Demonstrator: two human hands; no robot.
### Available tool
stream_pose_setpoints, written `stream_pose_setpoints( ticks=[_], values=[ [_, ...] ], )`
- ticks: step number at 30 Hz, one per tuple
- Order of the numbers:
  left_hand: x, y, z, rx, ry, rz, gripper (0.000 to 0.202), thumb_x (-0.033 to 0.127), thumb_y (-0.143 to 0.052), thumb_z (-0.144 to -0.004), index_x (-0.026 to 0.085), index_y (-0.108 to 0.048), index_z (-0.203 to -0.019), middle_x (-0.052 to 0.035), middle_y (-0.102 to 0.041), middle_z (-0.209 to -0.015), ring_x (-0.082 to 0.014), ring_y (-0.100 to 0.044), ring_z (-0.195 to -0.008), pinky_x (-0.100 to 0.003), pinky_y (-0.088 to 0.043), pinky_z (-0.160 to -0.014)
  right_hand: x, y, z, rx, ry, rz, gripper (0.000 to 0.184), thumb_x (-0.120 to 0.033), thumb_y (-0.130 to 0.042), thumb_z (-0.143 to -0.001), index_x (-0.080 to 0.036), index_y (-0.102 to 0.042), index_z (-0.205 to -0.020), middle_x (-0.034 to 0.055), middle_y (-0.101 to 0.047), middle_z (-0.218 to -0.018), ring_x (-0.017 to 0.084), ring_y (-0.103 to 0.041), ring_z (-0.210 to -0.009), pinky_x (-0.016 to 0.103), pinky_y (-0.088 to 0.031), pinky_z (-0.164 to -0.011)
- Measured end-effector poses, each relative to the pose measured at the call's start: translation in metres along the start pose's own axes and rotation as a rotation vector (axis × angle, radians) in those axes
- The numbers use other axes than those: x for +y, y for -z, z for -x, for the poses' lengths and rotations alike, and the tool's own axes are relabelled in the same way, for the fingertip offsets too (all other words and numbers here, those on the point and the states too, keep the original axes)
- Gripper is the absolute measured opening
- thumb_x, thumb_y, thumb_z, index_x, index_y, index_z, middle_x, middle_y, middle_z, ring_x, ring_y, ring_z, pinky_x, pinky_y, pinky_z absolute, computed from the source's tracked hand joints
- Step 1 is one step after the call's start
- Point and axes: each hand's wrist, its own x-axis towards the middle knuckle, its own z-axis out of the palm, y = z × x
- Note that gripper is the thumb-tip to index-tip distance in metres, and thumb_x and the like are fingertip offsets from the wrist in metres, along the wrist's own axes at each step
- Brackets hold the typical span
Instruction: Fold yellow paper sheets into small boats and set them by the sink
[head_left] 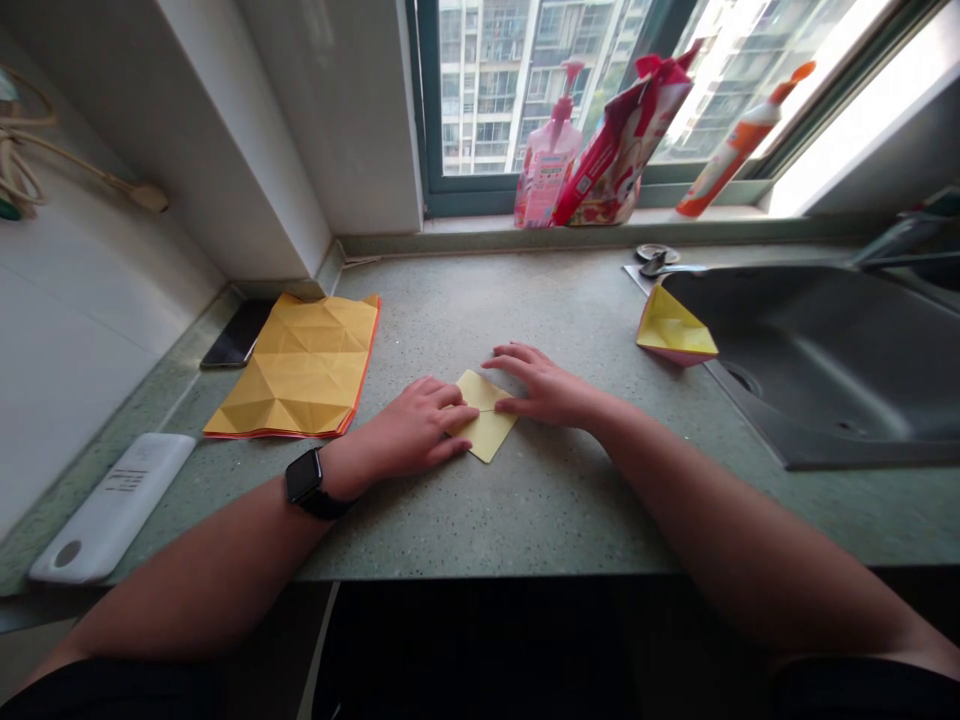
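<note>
A small pale yellow square of folded paper (489,432) lies on the counter, turned like a diamond, with a line across its middle. On its left corner rest the fingers of my left hand (420,425), stretched out and pressing down; a black watch is on that wrist. My right hand (546,390) touches the right corner with thumb and fingertips, its fingers apart. To the left lies a stack of creased yellow-orange paper (300,360) with red edges. A folded paper piece (677,325), yellow inside and pink outside, stands beside the sink.
The sink (840,365) fills the right side. A dark phone (238,333) lies partly under the stack, and a white board (112,508) sits at front left. On the sill stand a pink pump bottle (549,165), a red bag (626,150) and an orange-white bottle (731,155).
</note>
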Motion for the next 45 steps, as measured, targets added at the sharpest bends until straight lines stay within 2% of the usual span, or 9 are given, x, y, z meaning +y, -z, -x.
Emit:
stream_pose_setpoints(
  ticks=[3,9,16,19,24,29,33,37,45],
  values=[
    [-0.001,-0.001,0.000,-0.004,0.013,0.008,0.039,0.042,-0.068,-0.107,0.020,-0.072,-0.139,-0.0133,-0.070,-0.127,-0.0312,-0.062,-0.121,-0.052,-0.046,-0.115,0.014,0.007,0.003,-0.050,-0.064,0.009,0.072,-0.050,-0.082,-0.090,-0.037,-0.060,-0.158,0.0099,-0.043,-0.175,0.043,-0.030,-0.166,0.068,-0.029,-0.134],
    [-0.001,-0.003,0.002,-0.015,0.025,0.021,0.040,0.042,-0.067,-0.107,0.022,-0.071,-0.141,-0.0130,-0.069,-0.132,-0.0310,-0.061,-0.124,-0.053,-0.045,-0.117,0.028,0.020,0.004,-0.108,-0.118,0.018,0.076,-0.057,-0.084,-0.086,-0.039,-0.062,-0.157,0.0092,-0.042,-0.177,0.046,-0.028,-0.167,0.072,-0.024,-0.134],
    [-0.002,-0.002,0.003,0.015,0.011,0.049,0.039,0.040,-0.069,-0.106,0.022,-0.073,-0.140,-0.0133,-0.070,-0.130,-0.0311,-0.063,-0.121,-0.053,-0.047,-0.116,0.037,0.030,0.009,-0.119,-0.078,-0.053,0.070,-0.044,-0.087,-0.084,-0.038,-0.068,-0.152,0.0075,-0.050,-0.172,0.042,-0.036,-0.165,0.065,-0.033,-0.134],
    [-0.005,-0.002,0.002,0.050,-0.024,0.055,0.036,0.038,-0.069,-0.106,0.023,-0.074,-0.138,-0.0129,-0.071,-0.127,-0.0299,-0.064,-0.117,-0.053,-0.048,-0.114,0.037,0.033,0.009,-0.031,-0.028,-0.102,0.051,-0.040,-0.077,-0.094,-0.038,-0.072,-0.145,0.0071,-0.059,-0.164,0.036,-0.051,-0.156,0.060,-0.042,-0.130],
    [-0.011,-0.005,0.001,0.105,-0.073,0.032,0.028,0.034,-0.068,-0.107,0.023,-0.078,-0.131,-0.0115,-0.074,-0.121,-0.0275,-0.067,-0.111,-0.055,-0.049,-0.115,0.017,0.017,0.002,0.232,0.045,-0.036,0.027,-0.040,-0.070,-0.103,-0.034,-0.081,-0.126,0.0096,-0.070,-0.146,0.031,-0.067,-0.137,0.060,-0.052,-0.121],
    [-0.015,-0.007,-0.001,0.171,-0.059,0.076,0.027,0.017,-0.061,-0.106,0.025,-0.078,-0.126,-0.0071,-0.077,-0.117,-0.0227,-0.071,-0.106,-0.055,-0.047,-0.120,-0.001,-0.006,-0.003,0.169,0.092,0.086,0.032,-0.036,-0.083,-0.093,-0.034,-0.081,-0.125,0.0091,-0.072,-0.145,0.034,-0.065,-0.137,0.063,-0.050,-0.120],
    [-0.016,-0.007,-0.003,0.276,0.082,0.095,0.020,0.022,-0.066,-0.105,0.022,-0.076,-0.122,-0.0092,-0.076,-0.120,-0.0256,-0.070,-0.111,-0.049,-0.054,-0.111,-0.005,-0.010,-0.004,0.140,0.077,0.125,0.034,-0.036,-0.085,-0.091,-0.035,-0.080,-0.125,0.0076,-0.072,-0.145,0.034,-0.064,-0.138,0.061,-0.049,-0.121],
    [-0.016,-0.008,-0.003,0.292,0.280,0.032,0.031,0.037,-0.078,-0.099,0.018,-0.073,-0.123,-0.0120,-0.073,-0.124,-0.0317,-0.068,-0.117,-0.053,-0.054,-0.108,-0.008,-0.008,-0.005,0.120,0.067,0.127,0.033,-0.036,-0.084,-0.092,-0.034,-0.081,-0.125,0.0076,-0.072,-0.144,0.034,-0.065,-0.136,0.060,-0.048,-0.121],
    [-0.018,-0.010,-0.004,0.237,0.298,0.151,0.025,0.032,-0.080,-0.096,0.021,-0.070,-0.116,-0.0082,-0.077,-0.122,-0.0300,-0.069,-0.117,-0.051,-0.053,-0.109,-0.012,-0.006,-0.004,0.108,0.075,0.079,0.034,-0.040,-0.078,-0.097,-0.030,-0.078,-0.129,0.0107,-0.071,-0.144,0.033,-0.065,-0.134,0.058,-0.049,-0.121]
  ],
)
